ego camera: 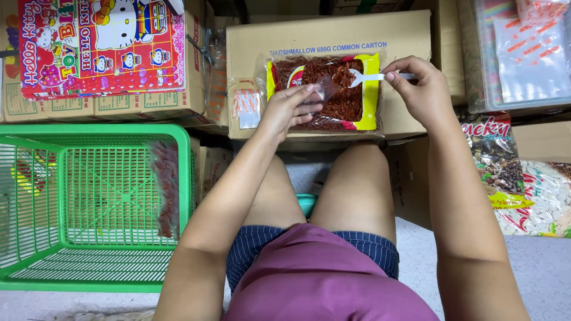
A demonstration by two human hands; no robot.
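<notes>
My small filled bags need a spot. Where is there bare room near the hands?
The green basket floor is mostly bare in front of the strip of red packets. Grey floor shows right of the right arm, below the seed bags. The carton top is crowded: the big red snack bag, left hand and right hand fill it.

Shop stockroom, stacked cardboard cartons [333,41], packaged snack bags [496,160], green plastic basket [95,202]

Under both hands lies an open yellow-edged bag [333,92] of red snack on a tan carton [333,35]. A small clear pouch [324,89] sits in the left hand [288,110]. Right of the right hand [419,89] lie seed bags [499,166]; far left, a red toy box [101,44].
</notes>
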